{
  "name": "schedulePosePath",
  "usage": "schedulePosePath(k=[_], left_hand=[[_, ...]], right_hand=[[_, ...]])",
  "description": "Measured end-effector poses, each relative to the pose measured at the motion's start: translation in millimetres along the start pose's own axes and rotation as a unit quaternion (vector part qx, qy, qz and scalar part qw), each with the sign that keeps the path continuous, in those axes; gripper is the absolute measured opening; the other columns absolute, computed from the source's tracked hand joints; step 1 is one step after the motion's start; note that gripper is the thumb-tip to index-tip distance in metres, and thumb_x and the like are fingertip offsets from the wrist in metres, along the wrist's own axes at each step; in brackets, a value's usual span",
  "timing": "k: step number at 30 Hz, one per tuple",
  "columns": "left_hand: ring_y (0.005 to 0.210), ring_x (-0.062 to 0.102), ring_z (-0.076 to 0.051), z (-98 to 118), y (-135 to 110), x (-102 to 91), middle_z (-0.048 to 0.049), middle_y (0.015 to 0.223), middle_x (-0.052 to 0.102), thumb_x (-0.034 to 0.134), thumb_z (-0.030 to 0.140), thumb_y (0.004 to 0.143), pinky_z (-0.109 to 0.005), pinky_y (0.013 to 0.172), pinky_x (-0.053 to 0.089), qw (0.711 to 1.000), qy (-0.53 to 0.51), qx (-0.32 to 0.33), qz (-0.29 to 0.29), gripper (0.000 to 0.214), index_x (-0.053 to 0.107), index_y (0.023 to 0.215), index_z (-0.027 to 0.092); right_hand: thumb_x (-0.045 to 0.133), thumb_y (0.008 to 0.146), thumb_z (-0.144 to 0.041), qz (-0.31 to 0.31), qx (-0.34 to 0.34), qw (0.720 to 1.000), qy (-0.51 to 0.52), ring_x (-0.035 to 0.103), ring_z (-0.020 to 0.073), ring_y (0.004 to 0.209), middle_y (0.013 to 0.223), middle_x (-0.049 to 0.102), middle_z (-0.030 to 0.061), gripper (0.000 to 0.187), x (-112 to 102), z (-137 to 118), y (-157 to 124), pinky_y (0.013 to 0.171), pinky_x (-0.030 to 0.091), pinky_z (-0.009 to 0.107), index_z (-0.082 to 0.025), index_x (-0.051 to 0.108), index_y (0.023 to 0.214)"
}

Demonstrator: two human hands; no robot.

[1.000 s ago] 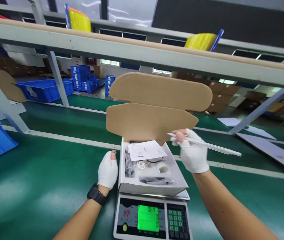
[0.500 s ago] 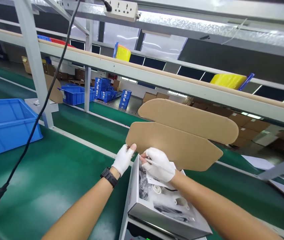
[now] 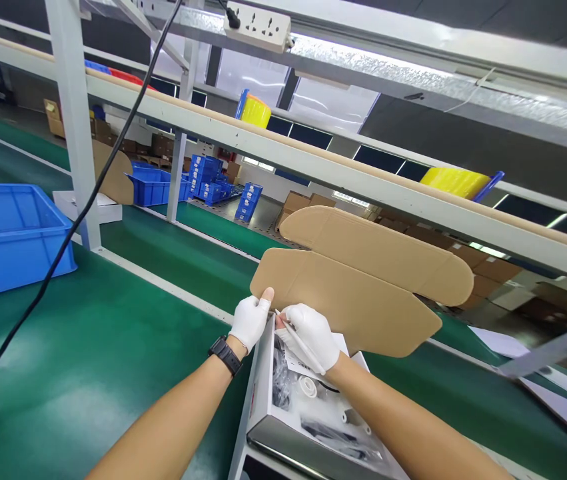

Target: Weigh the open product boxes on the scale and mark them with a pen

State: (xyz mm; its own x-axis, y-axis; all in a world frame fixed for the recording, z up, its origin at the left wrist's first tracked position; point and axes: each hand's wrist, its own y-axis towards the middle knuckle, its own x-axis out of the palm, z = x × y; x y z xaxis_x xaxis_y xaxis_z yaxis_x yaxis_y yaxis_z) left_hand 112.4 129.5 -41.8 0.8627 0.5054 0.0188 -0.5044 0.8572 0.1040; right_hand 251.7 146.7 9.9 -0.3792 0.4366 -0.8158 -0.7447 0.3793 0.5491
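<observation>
Gripping slim white rod (image 3: 299, 342), right hand (image 3: 316, 333) over white box (image 3: 262, 377), open brown lid (image 3: 358, 283), left hand (image 3: 250, 322) hold unclear

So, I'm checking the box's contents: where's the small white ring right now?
In the head view, the white ring lies in the open box, just right of the crinkled clear bag and below the right hand.

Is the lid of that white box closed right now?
No, the brown lid stands open behind the white box.
</observation>
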Motion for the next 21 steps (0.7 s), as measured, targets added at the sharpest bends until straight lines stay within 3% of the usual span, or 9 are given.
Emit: schedulePosePath(k=[21], left_hand=[[0.051,0.048,-0.014,4.2,-1.2,-0.6,-0.0033,0.049,0.052,0.042,0.071,0.074,-0.026,0.051,0.036,1.000,0.023,-0.001,0.006,0.058,0.043,0.047,0.020]], right_hand=[[0.039,0.089,-0.030,-0.014,0.006,0.999,0.043,0.046,0.0162,0.061,0.063,0.051,0.0032,0.030,2.6,3.0,-5.1,0.060,0.032,0.027,-0.019,0.049,0.064]])
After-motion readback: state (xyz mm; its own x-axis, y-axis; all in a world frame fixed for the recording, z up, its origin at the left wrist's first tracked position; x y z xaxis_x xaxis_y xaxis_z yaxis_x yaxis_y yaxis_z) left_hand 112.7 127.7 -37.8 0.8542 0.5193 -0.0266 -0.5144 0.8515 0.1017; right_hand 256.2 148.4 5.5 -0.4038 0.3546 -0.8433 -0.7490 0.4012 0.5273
